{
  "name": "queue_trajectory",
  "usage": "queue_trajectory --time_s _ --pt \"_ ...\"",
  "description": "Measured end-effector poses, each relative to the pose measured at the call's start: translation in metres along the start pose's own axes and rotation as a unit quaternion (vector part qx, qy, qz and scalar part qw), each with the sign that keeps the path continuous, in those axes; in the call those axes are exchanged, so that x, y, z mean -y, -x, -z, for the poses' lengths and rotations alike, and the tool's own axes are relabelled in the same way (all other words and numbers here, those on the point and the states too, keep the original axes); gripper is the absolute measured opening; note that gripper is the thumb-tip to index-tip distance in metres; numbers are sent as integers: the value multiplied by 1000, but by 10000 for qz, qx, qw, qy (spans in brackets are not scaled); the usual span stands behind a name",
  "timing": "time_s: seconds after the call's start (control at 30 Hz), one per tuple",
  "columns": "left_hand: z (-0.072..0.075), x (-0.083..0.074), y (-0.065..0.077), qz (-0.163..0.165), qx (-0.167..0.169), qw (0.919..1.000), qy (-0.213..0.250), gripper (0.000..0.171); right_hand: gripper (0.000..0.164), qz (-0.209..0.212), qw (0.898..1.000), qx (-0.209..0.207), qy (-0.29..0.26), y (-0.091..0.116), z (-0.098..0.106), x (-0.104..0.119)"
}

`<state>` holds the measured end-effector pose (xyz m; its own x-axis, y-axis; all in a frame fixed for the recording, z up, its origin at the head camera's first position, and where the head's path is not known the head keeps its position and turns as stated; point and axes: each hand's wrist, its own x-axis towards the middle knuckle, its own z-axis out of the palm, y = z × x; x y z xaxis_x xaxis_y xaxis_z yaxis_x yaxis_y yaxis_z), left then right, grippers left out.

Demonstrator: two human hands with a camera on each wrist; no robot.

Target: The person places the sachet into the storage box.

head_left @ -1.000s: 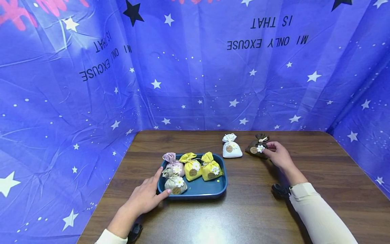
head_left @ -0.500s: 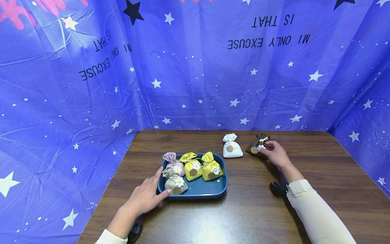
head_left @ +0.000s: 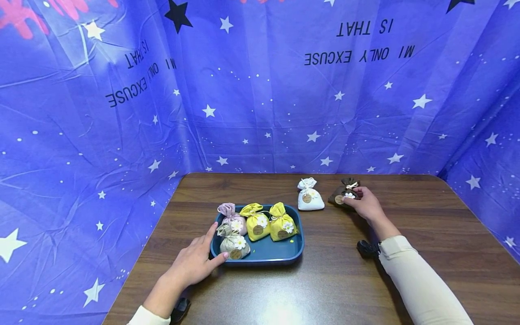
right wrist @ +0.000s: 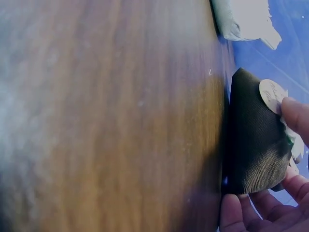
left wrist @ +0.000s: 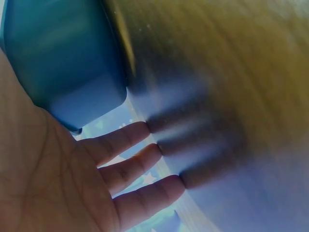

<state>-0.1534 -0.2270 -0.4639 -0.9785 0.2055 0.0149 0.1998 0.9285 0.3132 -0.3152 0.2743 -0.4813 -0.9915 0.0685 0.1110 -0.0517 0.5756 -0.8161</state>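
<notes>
At the far right of the table, a dark brown drawstring pouch [head_left: 340,195] with a white flower and a round tag is held by my right hand [head_left: 371,208]. In the right wrist view the thumb [right wrist: 295,116] lies over the pouch's front and the other fingers curl at its side. My left hand [head_left: 194,258] rests by the left end of a blue tray [head_left: 270,253], fingers extended, thumb at the near rim. Inside the tray sit a lilac pouch [head_left: 227,210], a grey-green pouch [head_left: 229,245] and two yellow pouches, one in the middle [head_left: 253,223], one right [head_left: 278,221].
A white pouch [head_left: 310,201] lies between the tray and the brown pouch, towards the back of the wooden table [head_left: 333,280]. Blue star-printed cloth [head_left: 260,90] hangs behind and at both sides. A black strap piece [head_left: 367,249] hangs at the right wrist.
My right thumb has slid left across the brown pouch's front, and the right forearm has shifted slightly left. The left hand and the tray stay where they were.
</notes>
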Motion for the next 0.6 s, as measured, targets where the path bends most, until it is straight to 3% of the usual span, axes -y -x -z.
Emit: queue_trajectory --time_s 0.6 --pt "-2 1 0 12 0 10000 10 94 50 -18 9997 -231 -42 2 -2 7"
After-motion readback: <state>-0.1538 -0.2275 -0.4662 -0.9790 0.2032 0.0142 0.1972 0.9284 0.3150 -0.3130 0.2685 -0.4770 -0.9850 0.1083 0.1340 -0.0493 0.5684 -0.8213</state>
